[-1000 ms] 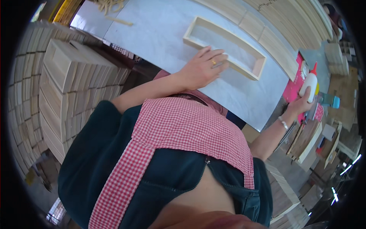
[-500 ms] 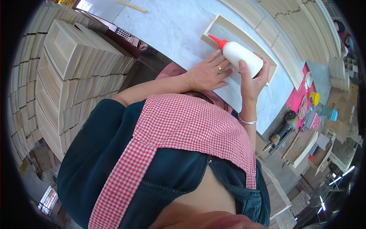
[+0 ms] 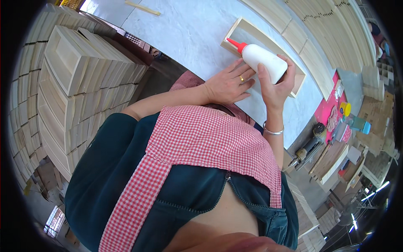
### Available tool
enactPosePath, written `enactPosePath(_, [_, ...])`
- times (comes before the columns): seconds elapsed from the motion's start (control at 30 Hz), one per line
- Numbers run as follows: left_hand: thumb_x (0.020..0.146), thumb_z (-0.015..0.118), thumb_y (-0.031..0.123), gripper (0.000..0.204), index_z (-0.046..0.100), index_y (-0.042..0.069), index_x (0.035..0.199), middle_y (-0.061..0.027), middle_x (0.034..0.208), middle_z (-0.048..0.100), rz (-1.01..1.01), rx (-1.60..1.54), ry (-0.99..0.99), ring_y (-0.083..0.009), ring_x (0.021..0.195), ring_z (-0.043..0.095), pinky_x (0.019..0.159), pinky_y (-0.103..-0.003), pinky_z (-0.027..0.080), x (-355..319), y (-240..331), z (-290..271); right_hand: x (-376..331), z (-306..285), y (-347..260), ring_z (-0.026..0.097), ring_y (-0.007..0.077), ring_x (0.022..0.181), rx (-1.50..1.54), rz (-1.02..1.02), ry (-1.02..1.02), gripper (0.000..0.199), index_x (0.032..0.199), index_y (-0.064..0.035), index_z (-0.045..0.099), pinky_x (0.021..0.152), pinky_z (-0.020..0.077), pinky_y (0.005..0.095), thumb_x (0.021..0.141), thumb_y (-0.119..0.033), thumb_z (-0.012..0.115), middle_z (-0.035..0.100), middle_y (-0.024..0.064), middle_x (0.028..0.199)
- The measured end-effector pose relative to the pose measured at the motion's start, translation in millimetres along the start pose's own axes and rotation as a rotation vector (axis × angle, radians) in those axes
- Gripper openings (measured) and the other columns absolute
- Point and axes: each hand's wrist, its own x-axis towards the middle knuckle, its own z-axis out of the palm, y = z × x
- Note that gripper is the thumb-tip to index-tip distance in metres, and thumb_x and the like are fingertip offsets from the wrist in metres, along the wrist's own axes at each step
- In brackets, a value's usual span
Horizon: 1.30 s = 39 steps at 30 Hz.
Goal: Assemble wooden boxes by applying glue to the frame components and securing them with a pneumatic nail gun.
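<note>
My right hand [image 3: 276,86] grips a white squeeze bottle [image 3: 264,61] with a red nozzle cap, tilted so its red tip points up and left. The tip is over the near left part of a shallow wooden frame [image 3: 238,27] lying on the marbled table [image 3: 184,31]. My left hand [image 3: 230,84], with a gold ring, lies near the table's front edge with its fingers spread, just left of the bottle. Its fingertips come close to the frame's near side, and I cannot tell if they touch it. The bottle and right hand hide part of the frame.
Wooden strips and frames [image 3: 308,54] line the table's far right side. Tall stacks of wooden trays [image 3: 79,63] rise at my left. A thin wood strip [image 3: 142,7] lies at the far left. By the right edge are a pink sheet [image 3: 324,110], a yellow-lidded jar [image 3: 345,108] and a power tool [image 3: 308,147].
The bottle and my right hand have shifted very slightly left. My left hand stays in nearly the same place, and the frame has not visibly moved.
</note>
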Motion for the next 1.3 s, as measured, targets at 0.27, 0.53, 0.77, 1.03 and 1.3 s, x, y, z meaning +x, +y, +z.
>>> enactPosePath(0.27, [0.090, 0.064, 0.032, 0.039, 0.063, 0.001, 0.115, -0.0218, 0.153, 0.043, -0.011, -0.010, -0.018, -0.0367, 0.146, 0.037, 0.120, -0.054, 0.026, 1, 0, 0, 14, 4, 6, 0.065, 0.0260, 0.090, -0.052, -0.076, 0.040, 0.056, 0.123, -0.0028, 0.053, 0.075, 0.0551, 0.0335, 0.077, -0.013, 0.083, 0.064, 0.0148, 0.111])
enactPosePath(0.53, [0.091, 0.064, 0.031, 0.038, 0.063, 0.001, 0.114, -0.0207, 0.159, 0.036, -0.029, -0.043, -0.021, -0.0347, 0.150, 0.031, 0.120, -0.054, 0.025, 1, 0, 2, 36, 12, 7, 0.066, 0.0252, 0.083, -0.129, -0.105, 0.100, 0.056, 0.122, -0.0024, 0.053, 0.071, 0.0549, 0.0335, 0.076, -0.015, 0.084, 0.065, 0.0140, 0.105])
enactPosePath(0.77, [0.091, 0.064, 0.030, 0.038, 0.062, 0.000, 0.114, -0.0202, 0.159, 0.035, -0.035, -0.045, -0.043, -0.0341, 0.150, 0.031, 0.120, -0.054, 0.024, 1, 0, 1, 43, 12, 13, 0.065, 0.0249, 0.088, -0.165, -0.158, 0.162, 0.055, 0.122, -0.0024, 0.053, 0.076, 0.0545, 0.0335, 0.079, -0.016, 0.083, 0.064, 0.0142, 0.109])
enactPosePath(1.03, [0.091, 0.064, 0.028, 0.040, 0.062, 0.000, 0.119, -0.0206, 0.158, 0.037, -0.045, -0.051, -0.080, -0.0357, 0.150, 0.031, 0.120, -0.053, 0.026, 4, 1, -3, 35, -13, 15, 0.066, 0.0244, 0.081, -0.279, -0.158, 0.199, 0.055, 0.121, -0.0021, 0.054, 0.069, 0.0544, 0.0329, 0.077, -0.018, 0.084, 0.065, 0.0142, 0.103])
enactPosePath(1.3, [0.090, 0.065, 0.026, 0.038, 0.062, 0.001, 0.118, -0.0194, 0.159, 0.037, -0.077, -0.042, -0.128, -0.0350, 0.150, 0.031, 0.120, -0.052, 0.026, 9, 5, -10, 15, -49, 17, 0.065, 0.0245, 0.081, -0.350, -0.096, 0.297, 0.053, 0.120, -0.0021, 0.055, 0.070, 0.0543, 0.0325, 0.078, -0.019, 0.084, 0.065, 0.0136, 0.102])
